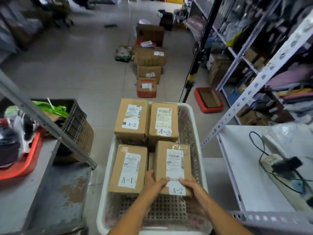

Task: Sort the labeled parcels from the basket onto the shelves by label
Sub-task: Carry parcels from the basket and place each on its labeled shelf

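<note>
A white perforated basket [196, 133] on the floor holds several brown cardboard parcels with white labels. The near right parcel [172, 160], labelled A-2, is gripped by both hands at its near end: my left hand [155, 181] clasps its left corner with the thumb on top, and my right hand [193, 187] holds its right corner. Beside it to the left lies a parcel marked A-1 [128, 168]. Behind them sit two more A-2 parcels, one on the left [132, 119] and one on the right [163, 122].
A white metal shelf [245, 167] with a power strip and black cable [277, 163] stands at the right. A grey shelf [25, 192] at the left carries a red tray [25, 165]. A black crate [74, 116] and more boxes [149, 72] stand on the floor beyond.
</note>
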